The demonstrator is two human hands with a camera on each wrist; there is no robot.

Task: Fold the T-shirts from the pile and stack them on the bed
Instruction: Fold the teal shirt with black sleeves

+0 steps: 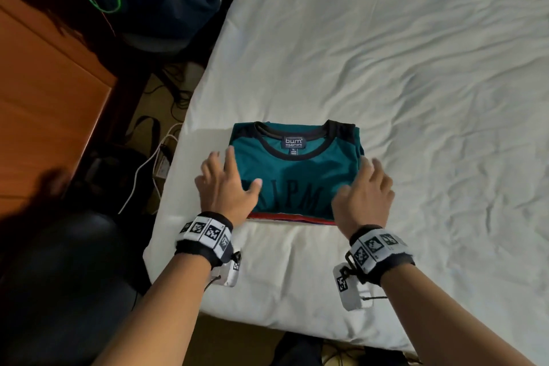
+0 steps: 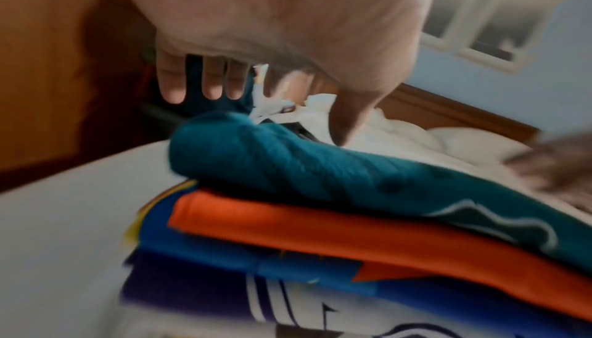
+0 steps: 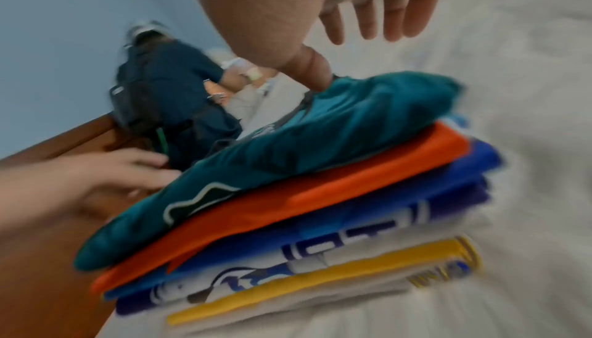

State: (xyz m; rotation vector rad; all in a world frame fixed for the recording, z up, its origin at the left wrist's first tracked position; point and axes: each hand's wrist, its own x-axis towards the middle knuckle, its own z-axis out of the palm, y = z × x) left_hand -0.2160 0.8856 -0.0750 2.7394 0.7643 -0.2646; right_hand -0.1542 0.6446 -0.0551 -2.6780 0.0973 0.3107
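Folded teal cotton T-shirt [image 1: 297, 169] sits on top of stack of folded shirts [image 3: 288, 229] on white bed [image 1: 416, 68]. Left hand [image 1: 225, 187] and right hand [image 1: 364, 196] flank shirt, fingers loose and spread, grasping nothing, likely squaring stack's edges.

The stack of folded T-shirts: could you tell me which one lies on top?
The teal T-shirt with the black collar; the orange T-shirt lies directly beneath it.
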